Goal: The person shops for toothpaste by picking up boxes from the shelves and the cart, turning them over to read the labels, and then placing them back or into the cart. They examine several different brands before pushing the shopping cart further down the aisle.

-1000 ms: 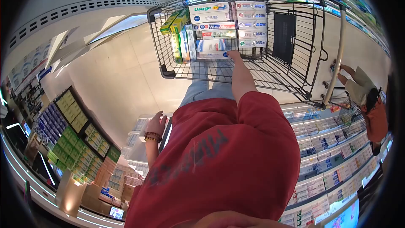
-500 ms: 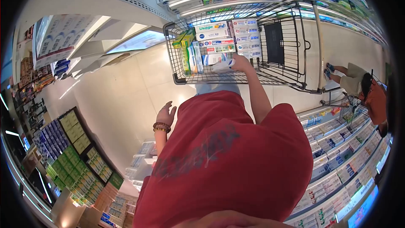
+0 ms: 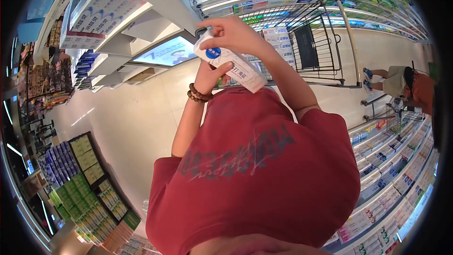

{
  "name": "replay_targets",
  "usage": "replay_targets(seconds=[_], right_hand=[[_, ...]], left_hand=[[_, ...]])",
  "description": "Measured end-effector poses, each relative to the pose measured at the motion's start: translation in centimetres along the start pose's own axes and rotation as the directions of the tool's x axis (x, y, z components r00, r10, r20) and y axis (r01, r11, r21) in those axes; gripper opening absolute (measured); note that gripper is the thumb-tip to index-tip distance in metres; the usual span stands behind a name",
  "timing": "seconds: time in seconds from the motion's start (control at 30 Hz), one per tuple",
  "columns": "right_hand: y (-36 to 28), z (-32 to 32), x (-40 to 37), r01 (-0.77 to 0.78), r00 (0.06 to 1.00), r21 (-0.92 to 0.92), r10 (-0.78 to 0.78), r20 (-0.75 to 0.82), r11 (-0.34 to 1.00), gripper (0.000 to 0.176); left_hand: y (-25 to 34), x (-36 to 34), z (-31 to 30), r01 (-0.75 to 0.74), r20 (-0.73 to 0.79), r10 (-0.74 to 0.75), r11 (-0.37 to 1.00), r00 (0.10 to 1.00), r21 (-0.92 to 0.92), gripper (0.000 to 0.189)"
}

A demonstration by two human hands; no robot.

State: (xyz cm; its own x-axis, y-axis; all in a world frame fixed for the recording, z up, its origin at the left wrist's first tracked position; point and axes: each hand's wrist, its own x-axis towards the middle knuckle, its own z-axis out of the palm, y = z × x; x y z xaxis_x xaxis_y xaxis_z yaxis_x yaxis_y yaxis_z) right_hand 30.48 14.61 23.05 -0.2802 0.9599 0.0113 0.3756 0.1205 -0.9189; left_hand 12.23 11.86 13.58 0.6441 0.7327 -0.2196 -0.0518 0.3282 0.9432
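A white toothpaste box (image 3: 229, 61) with a round blue logo is held slanted in front of my chest, its near end down to the right. My left hand (image 3: 212, 78), with beaded bracelets on the wrist, grips the box from below, thumb lying across its face. Over the upper end of the box, my right hand (image 3: 238, 38) is closed, its fingers bent at the edge. Behind the hands stands a black wire shopping cart (image 3: 309, 12), its left part mostly hidden. Stacked white boxes (image 3: 279, 40) show inside it.
A shelf (image 3: 278, 1) with toothpaste boxes runs beyond the cart. At left is a display stand (image 3: 113, 42) with a lit screen (image 3: 167, 52). Another person (image 3: 410, 87) with a cart (image 3: 401, 118) is at far right, near low product shelves (image 3: 377, 179). Green boxes (image 3: 78, 196) are stacked lower left.
My right hand has lifted the white toothpaste box out of the cart toward my chest. My left hand has risen from beside my body and taken hold of it too.
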Motion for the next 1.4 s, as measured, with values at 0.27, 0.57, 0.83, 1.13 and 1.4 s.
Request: replay_targets(seconds=[0.27,0.57,0.83,1.13,1.4], right_hand=[[1.0,-5.7,-3.7,0.191,0.978,0.256,-0.163,-0.129,0.948,0.041],[2.6,-2.2,-9.1,0.017,0.964,0.496,0.118,-0.240,0.868,0.040],[3.2,-3.2,-9.7,0.038,0.942,0.522,0.143,-0.302,0.852,0.040],[4.0,-3.8,-8.5,0.056,0.961,0.533,0.099,-0.257,0.845,0.039],[1.8,-5.9,-7.1,0.170,0.913,0.234,-0.063,-0.404,0.957,0.041]], left_hand=[[3.0,-3.0,1.2,-0.279,-0.273,0.158,0.823,0.949,-0.495,0.044],[2.4,-4.4,1.9,-0.349,-0.302,0.217,0.791,0.928,-0.503,0.040],[1.9,-4.6,2.1,-0.342,-0.161,0.307,0.735,0.938,-0.586,0.038],[2.1,-4.2,2.0,-0.366,-0.186,0.319,0.725,0.929,-0.583,0.038],[2.0,-3.9,1.5,-0.351,-0.194,0.293,0.753,0.936,-0.556,0.043]])
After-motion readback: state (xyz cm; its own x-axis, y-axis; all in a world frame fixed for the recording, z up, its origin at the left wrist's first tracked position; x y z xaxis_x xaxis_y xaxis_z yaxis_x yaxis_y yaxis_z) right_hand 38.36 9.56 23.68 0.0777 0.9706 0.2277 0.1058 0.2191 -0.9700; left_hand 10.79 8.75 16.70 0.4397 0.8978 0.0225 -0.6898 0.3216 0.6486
